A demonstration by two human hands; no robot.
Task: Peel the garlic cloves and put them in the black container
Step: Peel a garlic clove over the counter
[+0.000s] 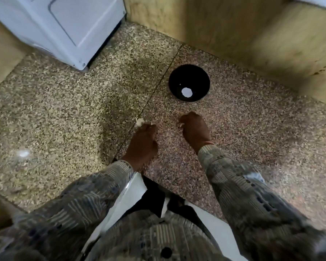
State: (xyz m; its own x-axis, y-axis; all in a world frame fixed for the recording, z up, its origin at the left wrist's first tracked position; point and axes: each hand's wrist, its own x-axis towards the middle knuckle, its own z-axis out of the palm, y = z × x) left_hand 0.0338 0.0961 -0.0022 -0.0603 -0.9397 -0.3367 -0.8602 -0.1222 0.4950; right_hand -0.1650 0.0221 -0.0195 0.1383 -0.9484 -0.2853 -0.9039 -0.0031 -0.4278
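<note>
while l hand (144,142) pinches garlic (139,122), r hand (195,129) curled nr black container (177,76).

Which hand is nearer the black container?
The right hand, directly below the black container in the head view. The left hand is farther off to the left, pinching a white garlic piece at its fingertips.

Long grey-beige sleeves (241,193) with striped pattern, matching shirt front (158,236), dark button (166,252), orange wristband (209,143)

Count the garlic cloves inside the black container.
1: a white clove lies in the black container, near its front wall; a tiny speck beside it is too small to identify.
</note>
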